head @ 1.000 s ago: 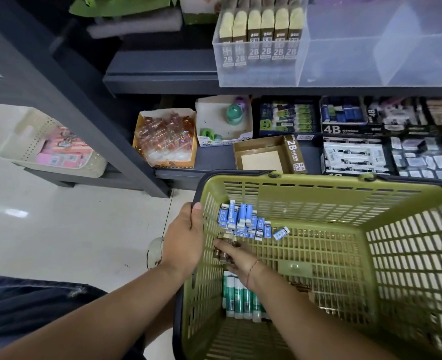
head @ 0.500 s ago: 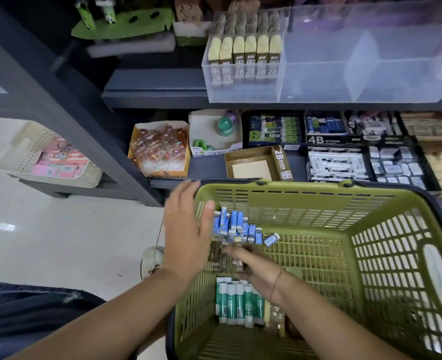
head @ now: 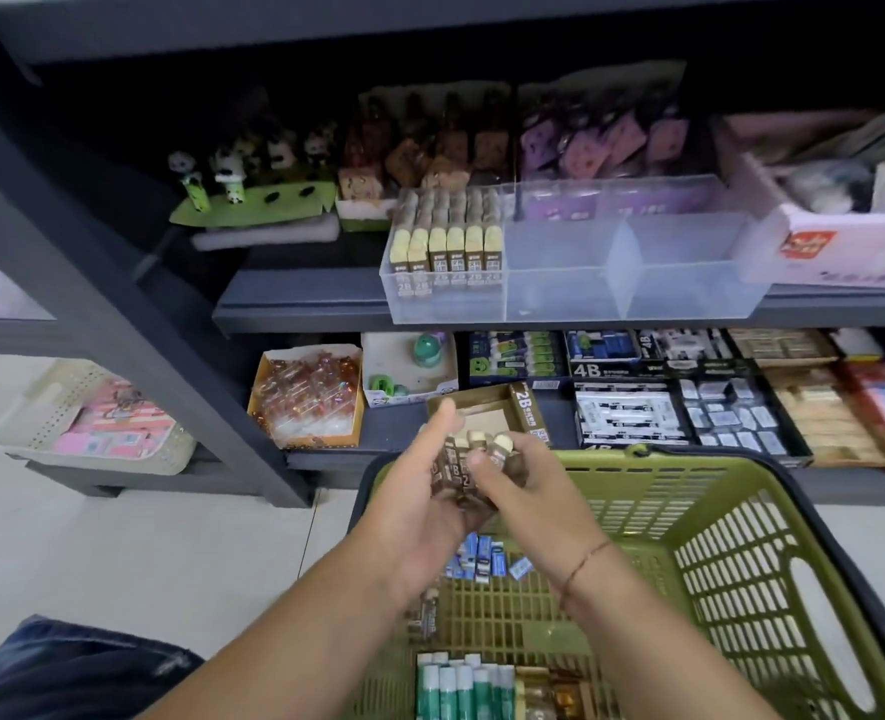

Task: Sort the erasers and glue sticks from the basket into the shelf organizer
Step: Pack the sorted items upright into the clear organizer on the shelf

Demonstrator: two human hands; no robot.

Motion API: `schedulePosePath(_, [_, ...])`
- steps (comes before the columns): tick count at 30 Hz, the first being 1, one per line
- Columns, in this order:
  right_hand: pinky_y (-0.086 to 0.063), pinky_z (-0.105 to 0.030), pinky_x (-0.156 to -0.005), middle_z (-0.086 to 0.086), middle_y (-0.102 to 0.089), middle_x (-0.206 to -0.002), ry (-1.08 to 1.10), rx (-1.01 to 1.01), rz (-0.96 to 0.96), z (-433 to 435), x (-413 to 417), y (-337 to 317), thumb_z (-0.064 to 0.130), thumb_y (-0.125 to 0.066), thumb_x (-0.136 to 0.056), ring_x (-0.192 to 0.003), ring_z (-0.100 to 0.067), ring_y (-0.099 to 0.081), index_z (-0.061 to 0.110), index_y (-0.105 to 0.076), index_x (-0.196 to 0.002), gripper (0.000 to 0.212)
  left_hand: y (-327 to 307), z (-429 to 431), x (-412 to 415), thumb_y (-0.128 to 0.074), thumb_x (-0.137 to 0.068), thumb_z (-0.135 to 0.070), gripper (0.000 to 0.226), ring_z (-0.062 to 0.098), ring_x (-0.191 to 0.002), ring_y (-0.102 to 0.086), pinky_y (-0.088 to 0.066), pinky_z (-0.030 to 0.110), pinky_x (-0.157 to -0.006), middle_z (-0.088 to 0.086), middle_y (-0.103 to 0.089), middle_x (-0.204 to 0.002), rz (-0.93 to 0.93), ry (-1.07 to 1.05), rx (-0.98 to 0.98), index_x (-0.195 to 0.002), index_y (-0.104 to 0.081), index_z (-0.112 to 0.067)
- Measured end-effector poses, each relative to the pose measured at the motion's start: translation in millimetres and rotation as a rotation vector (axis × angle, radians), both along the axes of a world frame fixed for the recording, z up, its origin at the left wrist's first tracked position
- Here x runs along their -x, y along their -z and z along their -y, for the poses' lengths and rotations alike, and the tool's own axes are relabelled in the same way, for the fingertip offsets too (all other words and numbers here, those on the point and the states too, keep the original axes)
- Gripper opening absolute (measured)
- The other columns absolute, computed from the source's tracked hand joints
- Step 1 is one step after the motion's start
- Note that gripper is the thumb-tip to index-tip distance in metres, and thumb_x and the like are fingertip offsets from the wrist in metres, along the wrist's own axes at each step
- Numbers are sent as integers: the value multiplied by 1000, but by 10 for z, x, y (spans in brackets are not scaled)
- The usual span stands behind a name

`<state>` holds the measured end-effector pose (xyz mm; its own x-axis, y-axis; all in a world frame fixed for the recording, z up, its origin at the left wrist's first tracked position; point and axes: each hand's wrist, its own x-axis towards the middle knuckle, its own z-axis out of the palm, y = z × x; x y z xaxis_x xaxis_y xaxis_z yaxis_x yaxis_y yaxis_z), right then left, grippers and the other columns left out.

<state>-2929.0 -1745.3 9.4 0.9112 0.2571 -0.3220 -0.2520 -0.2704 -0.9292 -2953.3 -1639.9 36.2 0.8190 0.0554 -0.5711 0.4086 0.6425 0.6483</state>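
Erasers (head: 474,459) sit gripped between left hand (head: 414,517) and right hand (head: 531,493) above the basket (head: 741,511); organizer (head: 565,293) one section filled, glue sticks (head: 461,688) and blue packs (head: 482,556) left.

A "2" and a "B" show in part on the brown sleeves of the held erasers (head: 453,459), gripped between the left hand (head: 414,517) and the right hand (head: 528,491). Just beyond the hands, the flap of an open brown carton (head: 528,410) reads "2B". Higher above them, the shelved erasers (head: 448,259) in the clear organizer (head: 689,288) carry "2B". Beyond and right of the hands, a black display box (head: 617,370) reads "4B". The red sticker (head: 809,245) far right is too blurred to read.
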Motion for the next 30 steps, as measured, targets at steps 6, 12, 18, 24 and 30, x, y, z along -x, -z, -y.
schedulePosePath(6, [-49, -26, -66, -4, -51, -78, -29, 71, 177, 104, -88, -166, 12, -70, -84, -62, -7, -48, 31, -54, -91, 26, -45, 74, -37, -55, -96, -21, 27, 25, -85, -72, -53, 43, -89, 18, -72, -103, -33, 4, -13, -117, -62, -6])
schedulePosePath(12, [-46, -22, -60, 1, -49, -77, -85, 88, 278, 62, -220, -343, 3, -71, -78, -55, -3, -42, 29, -64, -86, 28, -230, 91, -57, -59, -93, -27, 26, 22, -76, -70, -55, 38, -77, 14, -74, -93, -50, 0, -5, -108, -65, -6])
schedulePosePath(18, [-43, -10, -63, 5, -50, -83, -310, 145, 404, -50, -531, -816, 12, -71, -83, -61, -1, -44, 30, -64, -110, 34, -636, -69, -231, -52, -92, -46, 49, 28, -102, -67, -49, 45, -96, 19, -72, -103, 30, -81, 107, -97, -68, 0])
schedulePosePath(24, [-42, -8, -74, 7, -48, -96, -525, 276, 580, -134, -694, -1295, 22, -74, -81, -74, -1, -49, 36, -61, -113, 37, -859, -239, -425, -42, -90, -61, 63, 23, -88, -68, -52, 45, -89, 14, -73, -95, 37, -111, 155, -98, -68, -3])
schedulePosePath(30, [-42, -11, -76, 10, -40, -96, -664, 371, 632, -190, -743, -1480, 30, -82, -70, -79, -3, -47, 33, -55, -118, 56, -1013, -314, -439, -31, -93, -64, 76, 27, -74, -68, -52, 39, -82, 17, -70, -88, 80, -59, 234, -92, -68, 1])
